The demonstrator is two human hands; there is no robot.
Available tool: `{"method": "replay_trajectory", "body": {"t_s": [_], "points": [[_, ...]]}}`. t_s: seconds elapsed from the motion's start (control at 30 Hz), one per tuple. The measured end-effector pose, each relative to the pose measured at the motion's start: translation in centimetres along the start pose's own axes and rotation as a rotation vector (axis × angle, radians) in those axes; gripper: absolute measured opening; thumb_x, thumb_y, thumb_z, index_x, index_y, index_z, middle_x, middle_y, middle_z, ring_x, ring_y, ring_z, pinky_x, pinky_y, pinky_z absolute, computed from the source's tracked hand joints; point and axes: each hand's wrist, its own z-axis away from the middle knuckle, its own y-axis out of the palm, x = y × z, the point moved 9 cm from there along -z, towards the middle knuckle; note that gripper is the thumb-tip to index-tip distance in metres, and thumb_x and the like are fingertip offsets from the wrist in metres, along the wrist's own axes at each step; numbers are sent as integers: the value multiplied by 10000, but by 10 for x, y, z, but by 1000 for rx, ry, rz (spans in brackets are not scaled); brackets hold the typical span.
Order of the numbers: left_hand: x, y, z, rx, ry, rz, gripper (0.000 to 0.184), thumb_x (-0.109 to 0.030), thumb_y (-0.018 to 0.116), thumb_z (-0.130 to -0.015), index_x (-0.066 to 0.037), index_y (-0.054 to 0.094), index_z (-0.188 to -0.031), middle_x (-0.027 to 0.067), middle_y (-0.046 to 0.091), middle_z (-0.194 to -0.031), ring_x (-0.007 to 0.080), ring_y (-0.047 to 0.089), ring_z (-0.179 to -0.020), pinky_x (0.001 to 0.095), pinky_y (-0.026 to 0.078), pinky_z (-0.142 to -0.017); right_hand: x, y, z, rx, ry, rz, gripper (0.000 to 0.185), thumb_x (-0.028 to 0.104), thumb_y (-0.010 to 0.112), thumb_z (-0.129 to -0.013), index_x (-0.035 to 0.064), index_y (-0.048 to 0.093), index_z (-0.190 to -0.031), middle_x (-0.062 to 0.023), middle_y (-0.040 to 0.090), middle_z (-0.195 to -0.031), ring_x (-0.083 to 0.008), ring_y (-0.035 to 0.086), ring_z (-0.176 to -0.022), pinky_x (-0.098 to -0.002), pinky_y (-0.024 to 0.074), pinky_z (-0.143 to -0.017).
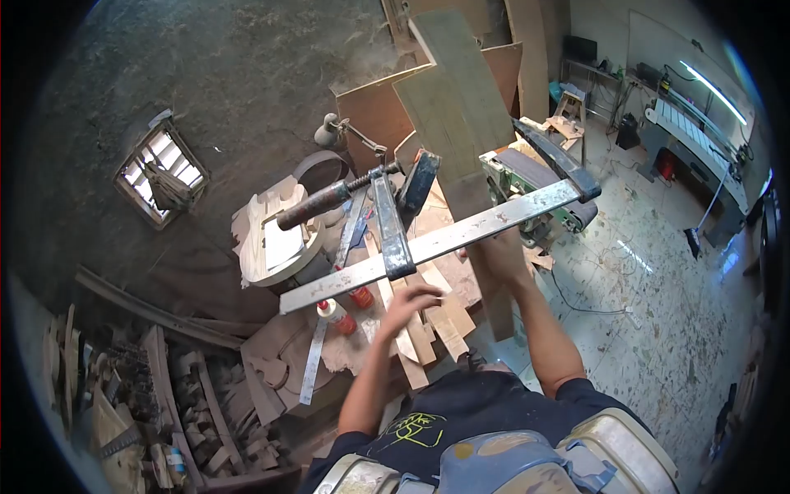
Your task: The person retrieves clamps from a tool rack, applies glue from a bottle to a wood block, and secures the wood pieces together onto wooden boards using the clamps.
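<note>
A large bar clamp spans the view, its scratched metal bar (485, 225) running diagonally in front of the hands. Its sliding arm (388, 218) carries a screw with a worn wooden handle (314, 206); the fixed jaw (568, 165) is at the right end. Just below the sliding arm is my left hand (411, 306), fingers loosely curved and apart, with nothing visible in it. My right hand (500, 253) is raised behind the bar beside a long wide board (465, 107). Its fingers are mostly hidden, so its grip cannot be made out.
Wooden strips (448, 325), a white bottle with a red cap (336, 315) and a metal ruler (313, 362) lie or stand on the bench. A belt sander (527, 177) is at right, a desk lamp (327, 132) behind, wood offcuts (202, 412) at lower left.
</note>
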Motion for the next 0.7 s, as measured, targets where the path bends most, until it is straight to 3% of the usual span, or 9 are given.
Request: {"method": "replay_trajectory", "body": {"t_s": [0.07,0.1,0.17,0.23,0.3,0.43,0.53,0.6,0.7], "points": [[5,-83,27,-342,-86,132,193,-82,671,-900,24,697,-1060,127,740,-1019,220,735,-982,338,575,-838,1,-12,1,41,-2,18,269,234,788,-889,15,681,-1002,-20,681,-865,-101,647,-720,-283,566,-592],[8,-129,41,-512,-57,31,133,-86,598,-948,12,688,-947,127,728,-939,219,698,-791,316,556,-766,3,-18,3,44,2,66,292,252,793,-889,14,683,-1019,-22,682,-866,-102,650,-717,-282,564,-585],[-62,-169,66,-570,307,332,184,-147,532,-951,-13,651,-910,145,712,-929,206,650,-819,354,530,-758,6,-26,10,55,19,163,340,288,801,-888,13,688,-1053,-25,684,-868,-105,656,-713,-280,559,-573],[-116,-173,86,-693,333,457,374,-256,409,-1000,25,653,-965,165,713,-1030,272,688,-990,420,505,-971,1,-31,12,115,35,212,396,338,803,-887,21,691,-1095,-27,686,-874,-113,663,-714,-283,570,-573],[-140,-186,77,-531,304,154,496,-357,385,-1048,53,663,-1083,189,712,-1122,277,682,-1066,424,495,-1013,-2,-31,13,139,61,261,465,416,788,-892,39,696,-1149,-29,690,-890,-126,673,-726,-289,597,-597],[-199,-129,43,-313,164,-164,685,-524,334,-1078,65,642,-1241,214,691,-1229,281,658,-1162,431,470,-1053,-10,-25,-8,262,16,324,408,349,779,-900,30,697,-1141,-64,688,-931,-141,682,-748,-296,604,-571],[-224,-89,20,-113,54,-233,800,-664,222,-1049,-39,558,-1418,130,658,-1314,221,626,-1167,374,438,-1048,-31,-20,-30,357,-145,525,323,307,726,-926,33,693,-1094,-33,685,-925,-128,646,-806,-310,556,-661],[-240,-83,11,-90,108,-280,764,-636,324,-1052,7,518,-1417,199,599,-1388,286,627,-1213,419,462,-1065,-42,-4,-40,417,-154,577,266,287,677,-953,40,689,-1051,5,682,-906,-113,609,-860,-322,506,-757],[-242,-88,11,-57,229,-121,610,-494,439,-1077,8,482,-1422,187,614,-1313,238,657,-1123,360,540,-954,-77,22,-61,497,-54,351,644,581,748,-868,55,685,-1236,-10,680,-945,-95,610,-870,-277,504,-732]]}}
